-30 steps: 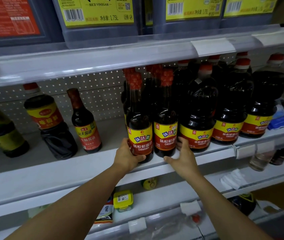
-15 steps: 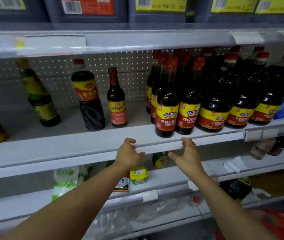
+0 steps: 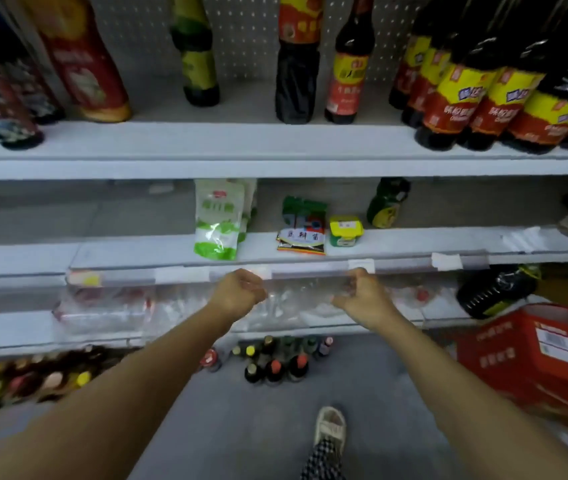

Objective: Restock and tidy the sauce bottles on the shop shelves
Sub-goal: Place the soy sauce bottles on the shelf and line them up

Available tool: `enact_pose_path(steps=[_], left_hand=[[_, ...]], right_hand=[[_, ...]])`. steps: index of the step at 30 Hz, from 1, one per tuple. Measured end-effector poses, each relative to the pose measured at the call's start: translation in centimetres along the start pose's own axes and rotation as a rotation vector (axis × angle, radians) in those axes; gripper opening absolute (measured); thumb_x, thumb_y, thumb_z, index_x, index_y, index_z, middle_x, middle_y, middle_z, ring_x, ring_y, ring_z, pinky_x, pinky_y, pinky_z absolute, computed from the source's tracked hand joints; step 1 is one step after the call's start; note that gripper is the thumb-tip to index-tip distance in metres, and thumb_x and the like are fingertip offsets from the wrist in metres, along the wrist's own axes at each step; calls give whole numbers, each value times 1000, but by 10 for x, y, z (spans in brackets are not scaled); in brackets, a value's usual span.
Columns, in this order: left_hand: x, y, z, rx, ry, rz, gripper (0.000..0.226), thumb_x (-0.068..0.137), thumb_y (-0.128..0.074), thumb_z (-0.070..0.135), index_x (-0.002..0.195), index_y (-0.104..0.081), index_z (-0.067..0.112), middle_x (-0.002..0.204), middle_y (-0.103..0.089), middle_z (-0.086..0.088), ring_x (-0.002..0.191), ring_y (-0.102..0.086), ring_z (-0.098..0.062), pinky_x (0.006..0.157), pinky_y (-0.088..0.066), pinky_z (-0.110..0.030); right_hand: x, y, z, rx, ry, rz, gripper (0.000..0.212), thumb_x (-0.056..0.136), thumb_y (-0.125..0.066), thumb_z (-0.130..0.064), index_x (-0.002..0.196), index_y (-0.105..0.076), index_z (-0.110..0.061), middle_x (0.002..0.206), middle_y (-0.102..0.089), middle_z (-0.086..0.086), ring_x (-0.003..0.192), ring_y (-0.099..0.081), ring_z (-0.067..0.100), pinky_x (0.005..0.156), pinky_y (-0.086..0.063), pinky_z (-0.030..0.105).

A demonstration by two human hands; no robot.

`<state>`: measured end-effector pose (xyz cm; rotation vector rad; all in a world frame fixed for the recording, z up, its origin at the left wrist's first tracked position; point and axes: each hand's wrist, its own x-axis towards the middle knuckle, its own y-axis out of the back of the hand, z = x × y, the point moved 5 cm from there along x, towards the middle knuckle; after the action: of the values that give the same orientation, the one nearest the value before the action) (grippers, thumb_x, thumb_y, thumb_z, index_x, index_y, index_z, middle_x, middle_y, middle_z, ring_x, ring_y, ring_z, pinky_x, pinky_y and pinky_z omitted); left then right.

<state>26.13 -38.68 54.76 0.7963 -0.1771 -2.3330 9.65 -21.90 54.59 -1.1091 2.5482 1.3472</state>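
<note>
Far up and to the left of the left hand stands a tall red bottle, and more to the right a green bottle. Above the gap between the hands stand a black-wrapped bottle and, touching it or just beside it, a dark bottle with a red label. All are upright, with the long axis vertical and the neck up.

The left hand hangs in front of the price rail of the lower shelf with loosely curled fingers, and it holds nothing. The right hand is the same, loosely curled and empty, beside a white tag on that rail. Just above the hands, on that shelf, are a green and white pouch, a flat packet and a small yellow-lidded tub.

Below the hands, on the floor, a cluster of small bottles stands upright, caps towards the camera. I judge these are the stock to pick up next.

Up and to the right of the right hand, the row of soy sauce bottles stands at the front edge of the upper shelf, labels facing out.

The risk, I think, is there: these bottles are near the edge, so an arm that rises carelessly could knock one down. Also the floor bottles stand close together, and a hasty grasp could topple their neighbours.
</note>
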Motion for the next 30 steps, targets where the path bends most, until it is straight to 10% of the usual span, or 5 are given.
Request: enact_pose_path(steps=[5, 13, 18, 30], left_hand=[[-17, 19, -86, -41, 159, 57, 14, 78, -72, 9, 79, -60, 16, 80, -63, -14, 73, -59, -26, 63, -50, -32], [-19, -10, -179, -99, 353, 74, 15, 82, -68, 4, 91, -57, 10, 88, -61, -16, 76, -54, -22, 49, -35, -21], [-12, -63, -222, -81, 457, 59, 17, 80, -73, 8, 82, -57, 15, 92, -66, -20, 79, -60, -27, 62, -42, -26], [66, -195, -303, 48, 460, 44, 52, 87, -65, 21, 131, -38, 12, 106, -51, -3, 74, -54, -16, 55, -44, -22]], right_hand=[[-22, -68, 21, -53, -65, -143, 61, 82, -72, -28, 131, -42, -9, 135, -40, 12, 111, -54, 28, 79, -42, 28], [-26, -123, 68, -111, -84, -255, 38, 81, -71, -13, 111, -59, 6, 112, -61, 13, 105, -57, 26, 76, -40, 26], [-20, -141, 134, -78, -189, -319, 64, 80, -73, -27, 131, -42, -4, 133, -48, 15, 115, -54, 29, 90, -42, 28], [50, -228, 258, 3, -215, -315, 59, 85, -68, -24, 133, -36, -11, 130, -49, 14, 111, -55, 26, 72, -38, 22]])
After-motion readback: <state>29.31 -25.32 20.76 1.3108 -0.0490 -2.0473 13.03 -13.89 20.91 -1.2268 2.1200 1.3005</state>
